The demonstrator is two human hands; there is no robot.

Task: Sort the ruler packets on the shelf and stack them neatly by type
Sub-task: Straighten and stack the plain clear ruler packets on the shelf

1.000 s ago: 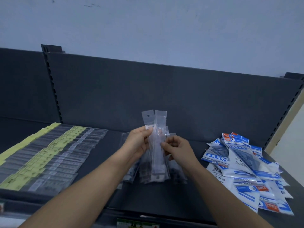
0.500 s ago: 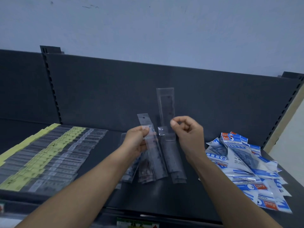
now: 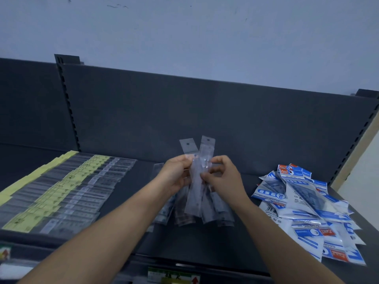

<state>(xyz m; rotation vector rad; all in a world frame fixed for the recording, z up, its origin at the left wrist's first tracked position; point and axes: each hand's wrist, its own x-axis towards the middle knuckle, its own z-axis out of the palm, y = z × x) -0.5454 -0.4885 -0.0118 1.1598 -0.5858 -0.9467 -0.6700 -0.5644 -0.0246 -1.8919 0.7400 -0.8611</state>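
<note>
Both hands hold a small bunch of clear ruler packets (image 3: 198, 181) upright above the middle of the dark shelf (image 3: 127, 201). My left hand (image 3: 176, 173) pinches the bunch from the left near its top. My right hand (image 3: 223, 177) pinches it from the right with thumb and fingers. Two hang-tab ends stick up above the fingers. More clear ruler packets (image 3: 184, 214) lie in a loose pile on the shelf under my hands, partly hidden by my wrists.
Rows of yellow-labelled ruler packets (image 3: 55, 193) lie overlapped on the left of the shelf. A heap of blue-and-white geometry set packets (image 3: 307, 210) fills the right side. The shelf's dark back panel (image 3: 205, 115) rises behind, and price labels (image 3: 174, 276) sit on the front edge.
My right hand came down and left from where it held one clear packet high, and brought that packet against the ones in my left hand. Both hands now grip the bunch together.
</note>
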